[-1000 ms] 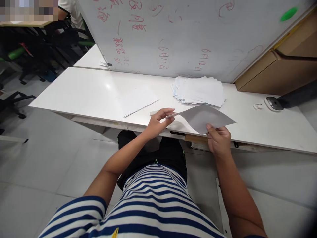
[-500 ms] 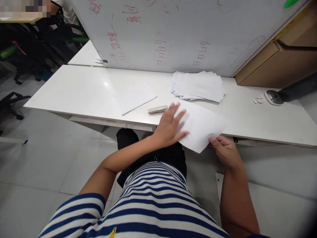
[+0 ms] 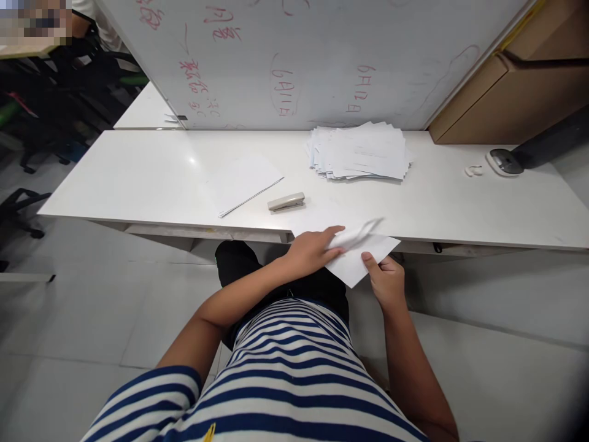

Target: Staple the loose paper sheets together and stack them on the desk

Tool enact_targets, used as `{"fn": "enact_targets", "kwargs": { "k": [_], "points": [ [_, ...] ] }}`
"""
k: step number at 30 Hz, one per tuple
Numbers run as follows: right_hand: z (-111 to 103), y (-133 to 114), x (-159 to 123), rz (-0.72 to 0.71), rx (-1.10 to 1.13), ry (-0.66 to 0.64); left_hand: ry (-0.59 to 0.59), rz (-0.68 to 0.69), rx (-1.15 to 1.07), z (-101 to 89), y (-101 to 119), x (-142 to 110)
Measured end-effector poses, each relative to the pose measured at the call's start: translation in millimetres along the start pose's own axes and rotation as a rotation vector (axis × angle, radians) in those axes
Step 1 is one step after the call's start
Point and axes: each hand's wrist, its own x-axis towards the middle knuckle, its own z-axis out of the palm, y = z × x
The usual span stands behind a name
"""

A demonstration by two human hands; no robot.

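Observation:
White sheets of paper (image 3: 352,267) hang over the front edge of the desk, between my hands. My left hand (image 3: 313,250) pinches them at their left side, thumb below and fingers above, where one part stands up in a blurred curl. The near right corner is gripped by my right hand (image 3: 387,279), its thumb pressed flat on top. Just beyond my left hand lies a grey stapler (image 3: 286,202). Left of the stapler rests a thin set of white sheets (image 3: 251,181).
A thick, uneven paper stack (image 3: 361,152) lies against the whiteboard (image 3: 322,55). Cardboard boxes (image 3: 478,98), a computer mouse (image 3: 505,162) and a small white object (image 3: 473,171) are at the right of the white desk (image 3: 138,178). Dark chairs stand at far left.
My left hand has gone from spread over the sheets to pinching them, lifting part into a curl. Both hands and the paper are nearer my body, and my right hand has shifted left.

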Motion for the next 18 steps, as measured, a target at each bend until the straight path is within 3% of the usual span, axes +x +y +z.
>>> {"fn": "enact_targets", "kwargs": {
  "k": [3,5,9,12,15,18],
  "points": [
    [0,6,1,0.040,0.061,-0.007,0.153,-0.089,-0.207,-18.3,-4,0],
    [1,10,3,0.092,0.160,-0.036,0.192,-0.072,-0.350,-27.1,-5,-1],
    [7,13,5,0.206,0.353,-0.172,0.052,0.057,-0.502,-26.2,-5,1],
    [12,10,4,0.235,0.399,-0.207,0.005,-0.013,-0.561,-15.1,-9,4],
    [13,8,2,0.232,0.448,-0.178,0.137,-0.112,-0.738,-13.4,-16,9],
    [7,7,1,0.268,0.434,-0.198,0.311,-0.135,-0.874,-28.2,-25,11]
  ]
}}
